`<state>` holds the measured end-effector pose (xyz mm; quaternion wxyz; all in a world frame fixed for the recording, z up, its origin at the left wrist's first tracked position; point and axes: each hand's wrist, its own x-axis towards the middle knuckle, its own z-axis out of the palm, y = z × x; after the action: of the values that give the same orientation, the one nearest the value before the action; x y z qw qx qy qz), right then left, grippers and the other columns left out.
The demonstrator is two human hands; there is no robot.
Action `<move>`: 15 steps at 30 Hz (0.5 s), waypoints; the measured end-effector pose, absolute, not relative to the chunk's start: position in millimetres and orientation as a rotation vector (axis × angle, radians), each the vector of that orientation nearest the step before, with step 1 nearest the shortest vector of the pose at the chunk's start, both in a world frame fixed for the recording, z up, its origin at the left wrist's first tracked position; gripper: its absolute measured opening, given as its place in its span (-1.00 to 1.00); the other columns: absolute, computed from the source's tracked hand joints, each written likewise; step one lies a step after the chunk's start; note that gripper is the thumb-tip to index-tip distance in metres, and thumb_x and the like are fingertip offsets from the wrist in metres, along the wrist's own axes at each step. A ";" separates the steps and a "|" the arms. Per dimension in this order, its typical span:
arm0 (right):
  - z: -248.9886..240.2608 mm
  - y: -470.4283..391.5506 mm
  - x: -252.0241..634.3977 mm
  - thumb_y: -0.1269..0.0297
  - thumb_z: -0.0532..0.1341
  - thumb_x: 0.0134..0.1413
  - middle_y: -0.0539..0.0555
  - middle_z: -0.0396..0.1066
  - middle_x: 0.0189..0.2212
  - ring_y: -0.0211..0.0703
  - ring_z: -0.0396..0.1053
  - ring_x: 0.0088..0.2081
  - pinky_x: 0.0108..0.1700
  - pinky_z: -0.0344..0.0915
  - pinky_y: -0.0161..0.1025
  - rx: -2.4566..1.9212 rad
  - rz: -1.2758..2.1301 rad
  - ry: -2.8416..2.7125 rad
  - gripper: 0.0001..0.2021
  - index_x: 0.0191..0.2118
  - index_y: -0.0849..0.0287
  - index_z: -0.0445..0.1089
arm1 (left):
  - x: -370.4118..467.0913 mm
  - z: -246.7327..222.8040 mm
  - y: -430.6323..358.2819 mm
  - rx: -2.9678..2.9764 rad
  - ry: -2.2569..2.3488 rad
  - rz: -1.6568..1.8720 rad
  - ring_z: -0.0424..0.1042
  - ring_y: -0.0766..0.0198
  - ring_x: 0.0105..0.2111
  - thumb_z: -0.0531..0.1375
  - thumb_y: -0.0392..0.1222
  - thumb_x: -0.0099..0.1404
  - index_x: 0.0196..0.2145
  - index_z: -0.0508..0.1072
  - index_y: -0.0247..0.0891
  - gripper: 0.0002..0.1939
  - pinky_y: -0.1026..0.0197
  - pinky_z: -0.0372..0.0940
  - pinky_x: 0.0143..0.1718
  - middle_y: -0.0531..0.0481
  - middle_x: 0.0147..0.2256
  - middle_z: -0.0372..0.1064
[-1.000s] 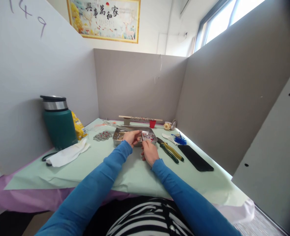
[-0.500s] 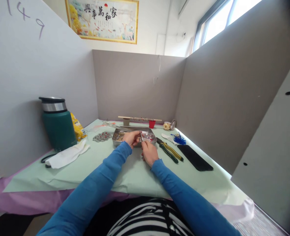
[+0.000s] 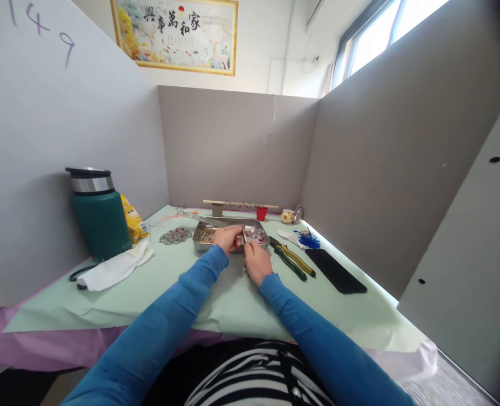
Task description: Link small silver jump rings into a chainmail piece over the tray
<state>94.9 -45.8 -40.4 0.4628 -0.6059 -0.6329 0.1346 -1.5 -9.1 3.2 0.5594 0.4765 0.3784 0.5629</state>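
Both hands meet at the front of a metal tray [image 3: 199, 246] that holds small beads in gold, red and clear tones. My left hand [image 3: 228, 239] is closed, fingertips pinched at the tray's middle. Just right of it, my right hand [image 3: 257, 263] is closed too, its fingers pressed around something small and thin near the left fingertips. What each hand grips is too small to name. Thin wires [image 3: 194, 216] lie over the tray's back left edge. A beaded piece [image 3: 175, 235] rests left of the tray.
Pliers [image 3: 293, 261] and a black phone [image 3: 335, 271] lie to the right, near a blue tassel [image 3: 309, 239]. Behind the tray, a beaded stick [image 3: 241, 204] spans a red cup [image 3: 261, 213] and a grey cup [image 3: 217, 210]. A green bottle [image 3: 100, 220] and white cloth [image 3: 118, 267] are left.
The fingers of my left hand have shifted slightly over the tray. My right hand has hardly moved, and the whole view has drifted a little.
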 end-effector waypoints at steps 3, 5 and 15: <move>-40.9 -45.2 95.1 0.22 -0.11 0.15 0.04 0.33 -0.56 -0.18 0.28 -0.48 -0.43 0.10 -0.30 -1.487 0.329 -1.555 -0.72 -0.45 0.15 0.26 | -0.8 3.6 -9.7 1.112 0.893 1.338 0.09 0.55 -0.79 0.16 -0.34 0.04 -0.33 0.45 -0.48 -0.79 0.40 -0.21 -0.81 -0.11 -0.44 0.43; -41.2 -44.6 95.1 0.21 -0.10 0.15 0.04 0.33 -0.56 -0.18 0.28 -0.48 -0.43 0.10 -0.30 -1.484 0.324 -1.551 -0.72 -0.45 0.15 0.26 | -0.3 3.6 -9.7 1.099 0.881 1.339 0.09 0.55 -0.79 0.16 -0.34 0.04 -0.32 0.45 -0.47 -0.79 0.39 -0.21 -0.81 -0.10 -0.44 0.43; -39.8 -45.2 93.8 0.25 -0.12 0.16 0.05 0.34 -0.52 -0.20 0.28 -0.46 -0.41 0.07 -0.30 -1.529 0.272 -1.586 -0.71 -0.44 0.17 0.27 | 1.4 -0.2 -7.1 1.082 0.891 1.358 0.08 0.54 -0.79 0.18 -0.30 0.02 -0.34 0.46 -0.45 -0.79 0.38 -0.22 -0.79 -0.08 -0.45 0.43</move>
<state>93.8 -45.2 -39.8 0.4445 -0.6171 -0.6400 0.1098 1.4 -7.1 -0.2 0.5605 0.4591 0.3779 0.5763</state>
